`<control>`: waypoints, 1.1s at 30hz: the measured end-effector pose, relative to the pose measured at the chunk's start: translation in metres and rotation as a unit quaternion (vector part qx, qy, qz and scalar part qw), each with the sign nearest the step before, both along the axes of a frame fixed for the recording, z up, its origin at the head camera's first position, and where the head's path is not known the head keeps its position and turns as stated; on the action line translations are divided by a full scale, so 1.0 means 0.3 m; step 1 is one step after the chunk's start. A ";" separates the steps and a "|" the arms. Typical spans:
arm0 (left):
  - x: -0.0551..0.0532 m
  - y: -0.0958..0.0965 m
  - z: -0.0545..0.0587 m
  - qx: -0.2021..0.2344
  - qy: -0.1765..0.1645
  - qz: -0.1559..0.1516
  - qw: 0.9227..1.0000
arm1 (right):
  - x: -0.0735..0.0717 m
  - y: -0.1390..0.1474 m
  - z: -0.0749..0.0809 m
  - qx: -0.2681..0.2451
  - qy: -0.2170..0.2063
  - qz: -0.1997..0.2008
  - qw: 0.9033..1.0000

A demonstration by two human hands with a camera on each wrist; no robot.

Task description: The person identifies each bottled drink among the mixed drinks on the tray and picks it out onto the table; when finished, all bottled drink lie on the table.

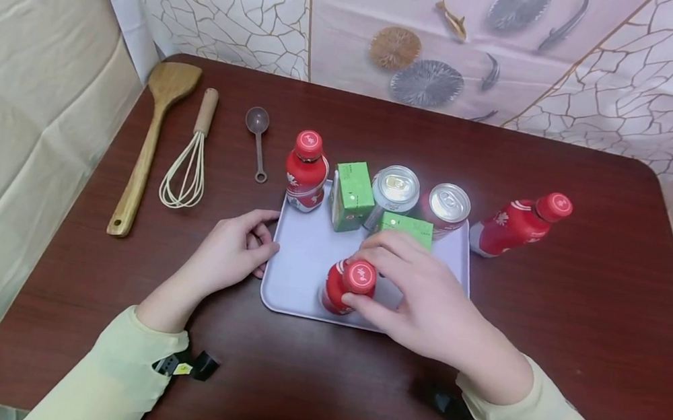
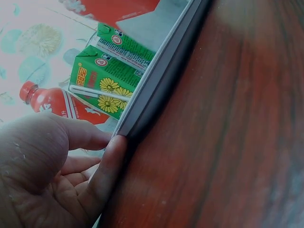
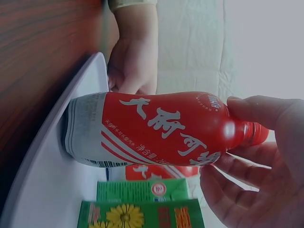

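Observation:
My right hand [image 1: 420, 292] holds a red soda bottle [image 1: 336, 293] around its shoulder, just below the cap. The bottle stands upright at the front of a pale lilac tray [image 1: 300, 267], and the right wrist view shows its base on the tray. At the tray's left edge, my left hand [image 1: 229, 250] pinches the rim between thumb and fingers, as the left wrist view shows. Behind on the tray are another red bottle [image 1: 306, 173], a green drink carton [image 1: 352, 198], a second green carton [image 1: 406, 227] partly hidden by my right hand, and two cans [image 1: 396, 187].
A third red bottle [image 1: 517, 224] stands just past the tray's right edge. On the table's left lie a wooden spatula [image 1: 154, 131], a whisk [image 1: 191, 155] and a measuring spoon [image 1: 258, 141]. A patterned cloth [image 1: 240, 11] hangs behind the dark wooden table [image 1: 582, 315].

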State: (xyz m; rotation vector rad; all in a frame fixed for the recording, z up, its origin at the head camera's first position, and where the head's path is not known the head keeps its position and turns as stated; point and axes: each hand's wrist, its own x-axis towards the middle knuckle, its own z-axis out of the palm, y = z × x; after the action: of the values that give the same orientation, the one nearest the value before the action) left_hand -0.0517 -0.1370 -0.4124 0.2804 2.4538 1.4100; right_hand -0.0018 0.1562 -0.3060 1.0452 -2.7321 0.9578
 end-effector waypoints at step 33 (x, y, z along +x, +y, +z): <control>0.004 -0.001 0.010 -0.009 -0.004 0.001 1.000 | 0.063 0.209 -0.002 0.010 0.000 -0.104 0.994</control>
State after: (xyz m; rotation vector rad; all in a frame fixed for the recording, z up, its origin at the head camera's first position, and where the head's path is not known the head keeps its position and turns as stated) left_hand -0.0505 -0.1372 -0.4094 0.2685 2.4589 1.3868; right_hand 0.0170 0.2190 -0.3066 0.7421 -2.7863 0.8990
